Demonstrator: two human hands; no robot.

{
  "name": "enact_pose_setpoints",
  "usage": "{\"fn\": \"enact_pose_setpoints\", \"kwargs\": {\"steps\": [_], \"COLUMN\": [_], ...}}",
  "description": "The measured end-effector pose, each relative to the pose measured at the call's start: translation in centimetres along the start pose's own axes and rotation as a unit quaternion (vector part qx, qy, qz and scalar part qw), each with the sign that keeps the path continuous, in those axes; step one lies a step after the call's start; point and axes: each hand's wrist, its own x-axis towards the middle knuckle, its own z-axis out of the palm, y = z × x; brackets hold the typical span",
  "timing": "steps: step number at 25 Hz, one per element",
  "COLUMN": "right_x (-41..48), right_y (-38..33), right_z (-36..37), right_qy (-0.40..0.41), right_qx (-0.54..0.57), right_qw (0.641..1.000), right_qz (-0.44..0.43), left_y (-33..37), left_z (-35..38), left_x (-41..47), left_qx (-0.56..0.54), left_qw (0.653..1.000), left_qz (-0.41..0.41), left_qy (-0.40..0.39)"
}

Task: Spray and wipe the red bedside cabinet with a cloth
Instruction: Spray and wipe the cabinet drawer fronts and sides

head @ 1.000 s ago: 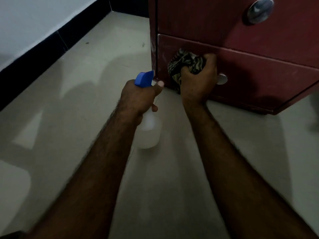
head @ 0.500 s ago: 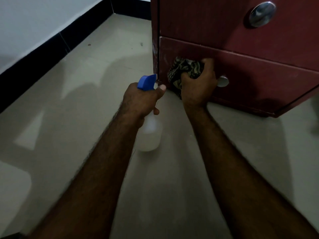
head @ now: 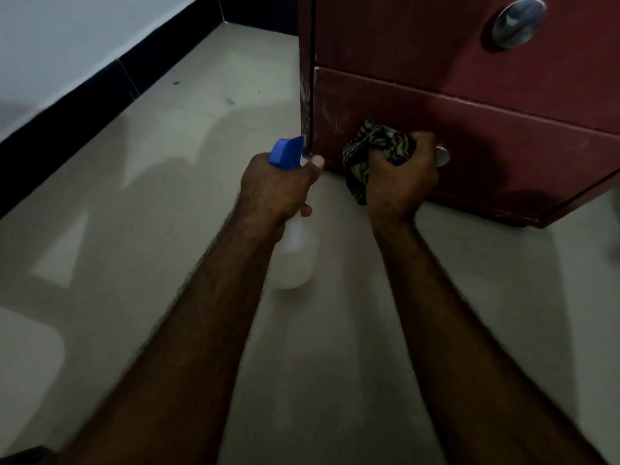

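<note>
The red bedside cabinet (head: 503, 135) stands on the floor at the upper right, its two drawer fronts facing me. My right hand (head: 402, 182) grips a bunched, dark patterned cloth (head: 372, 146) against the lower drawer front, just left of its small round silver knob (head: 443, 156). My left hand (head: 278, 186) holds a translucent spray bottle (head: 297, 260) by the neck, with its blue nozzle (head: 287, 152) close to the cabinet's lower left corner.
A larger silver knob (head: 518, 21) sits on the upper drawer. Pale tiled floor (head: 167, 162) spreads to the left and toward me. A white wall with a black skirting (head: 100, 85) runs along the left.
My right hand and the cloth have slid down the lower drawer front toward its bottom edge. The left hand keeps the bottle in about the same place.
</note>
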Motion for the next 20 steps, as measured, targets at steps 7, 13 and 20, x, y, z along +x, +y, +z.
{"fn": "enact_pose_setpoints", "kwargs": {"steps": [7, 13, 20], "right_x": [0.1, -0.1, 1.1], "right_y": [0.0, -0.2, -3.4], "right_z": [0.3, 0.4, 2.0], "right_qy": [-0.017, -0.043, -0.013], "right_qx": [-0.008, -0.010, 0.027], "right_qw": [1.000, 0.999, 0.997], "right_qz": [0.009, 0.005, -0.070], "left_y": [-0.4, -0.3, -0.6], "left_z": [-0.1, 0.4, 0.4], "left_x": [0.0, -0.2, 0.2], "left_qx": [-0.035, -0.049, -0.045], "left_qw": [0.999, 0.997, 0.997], "left_qz": [0.013, 0.016, 0.008], "left_qy": [0.035, 0.049, 0.058]}}
